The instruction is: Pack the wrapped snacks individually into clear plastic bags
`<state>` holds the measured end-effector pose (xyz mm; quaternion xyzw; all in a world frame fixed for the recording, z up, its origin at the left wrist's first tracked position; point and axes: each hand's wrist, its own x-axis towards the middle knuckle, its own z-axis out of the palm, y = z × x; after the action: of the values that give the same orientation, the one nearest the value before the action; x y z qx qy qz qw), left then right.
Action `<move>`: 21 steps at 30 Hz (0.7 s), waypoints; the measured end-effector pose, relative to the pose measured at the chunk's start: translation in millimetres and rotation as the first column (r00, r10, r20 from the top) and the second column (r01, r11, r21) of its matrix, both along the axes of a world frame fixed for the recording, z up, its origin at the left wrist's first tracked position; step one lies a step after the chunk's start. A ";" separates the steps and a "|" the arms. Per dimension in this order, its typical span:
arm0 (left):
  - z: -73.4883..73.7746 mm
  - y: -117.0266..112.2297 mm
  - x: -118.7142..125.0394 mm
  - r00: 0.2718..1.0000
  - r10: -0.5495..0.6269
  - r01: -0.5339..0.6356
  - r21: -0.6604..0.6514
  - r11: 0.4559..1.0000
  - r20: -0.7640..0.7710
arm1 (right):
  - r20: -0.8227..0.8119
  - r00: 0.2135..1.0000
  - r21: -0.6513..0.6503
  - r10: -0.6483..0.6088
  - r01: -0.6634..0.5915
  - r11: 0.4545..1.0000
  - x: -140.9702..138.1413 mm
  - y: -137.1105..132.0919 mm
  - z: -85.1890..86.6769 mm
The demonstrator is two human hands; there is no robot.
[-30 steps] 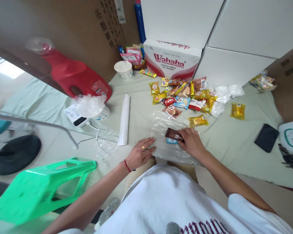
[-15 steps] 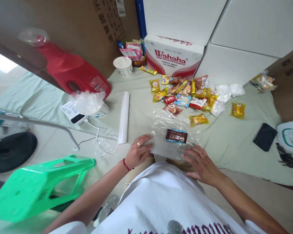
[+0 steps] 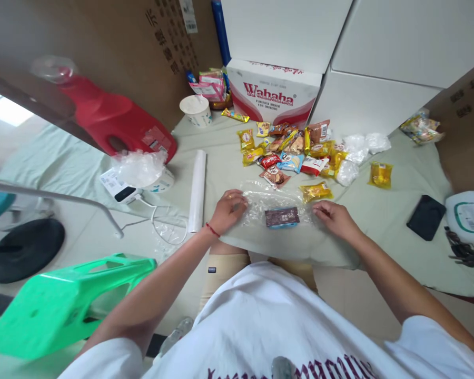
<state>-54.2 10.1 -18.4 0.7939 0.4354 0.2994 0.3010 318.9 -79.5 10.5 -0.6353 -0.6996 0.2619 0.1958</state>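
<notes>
A sheet of clear plastic film [image 3: 256, 202] is stretched between my two hands near the table's front edge. Under its folded-over part sit brown and blue packaged snacks [image 3: 282, 217], seemingly stacked. My left hand [image 3: 229, 211] grips the film's left edge, fingers curled over it. At the opposite edge, my right hand [image 3: 335, 218] pinches the film between thumb and fingers. Just beyond the film lies a yellow packaged snack [image 3: 316, 192], close to a pile of wrapped snacks [image 3: 290, 162].
Left of the film lies a white roll [image 3: 198, 190]. Further left are a paper cup [image 3: 158, 181] with crumpled plastic, a red jug [image 3: 120, 121] and a green stool [image 3: 63, 305]. A Wahaba-style printed carton [image 3: 274, 92] stands behind. To the right lies a black phone-like object [image 3: 425, 217].
Both hands have moved away from my body, carrying the film's near edge forward over the brown snack. My right hand's spread fingers have closed into a pinch.
</notes>
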 end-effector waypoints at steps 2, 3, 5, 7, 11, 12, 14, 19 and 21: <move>-6.4 11.2 7.0 0.989 0.090 -0.096 -0.049 0.994 -0.116 | 0.157 0.987 -0.081 -0.029 0.042 0.996 0.8 2.5 -6.1; -9.7 15.8 8.9 0.973 0.149 -0.162 -0.063 0.985 -0.178 | 0.248 0.968 -0.085 -0.031 0.054 0.995 0.6 3.1 -6.4; -14.1 21.9 8.5 0.923 0.283 -0.306 -0.053 0.951 -0.261 | 0.379 0.924 -0.014 -0.048 0.057 0.998 -1.3 5.8 -0.5; -12.1 22.2 3.0 0.870 0.413 -0.425 0.016 0.905 -0.270 | 0.402 0.913 0.110 -0.065 0.023 0.994 -6.4 13.4 11.8; 11.9 0.5 -5.3 0.781 0.610 -0.565 0.264 0.781 -0.133 | 0.361 0.931 0.221 0.049 -0.137 0.966 -32.3 45.3 32.9; 18.8 -8.9 -2.6 0.794 0.601 -0.549 0.318 0.773 -0.092 | 0.375 0.922 0.192 0.092 -0.175 0.966 -41.5 55.1 34.3; 28.0 -29.0 11.1 0.901 0.427 -0.370 0.380 0.848 -0.075 | 0.421 0.892 0.083 0.164 -0.219 0.972 -59.8 74.0 32.1; 15.8 -58.7 67.8 0.922 -0.179 0.271 0.242 0.932 -0.343 | 0.476 0.832 -0.202 0.285 -0.212 0.956 -81.1 107.1 20.4; 5.4 -59.8 81.6 0.889 -0.213 0.302 0.169 0.938 -0.407 | 0.441 0.842 -0.247 0.310 -0.218 0.944 -77.6 113.6 22.8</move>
<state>27.4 -49.7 -12.9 0.9169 0.3386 0.1440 0.1546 241.4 34.0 33.4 -0.5926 -0.7793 0.1873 -0.0798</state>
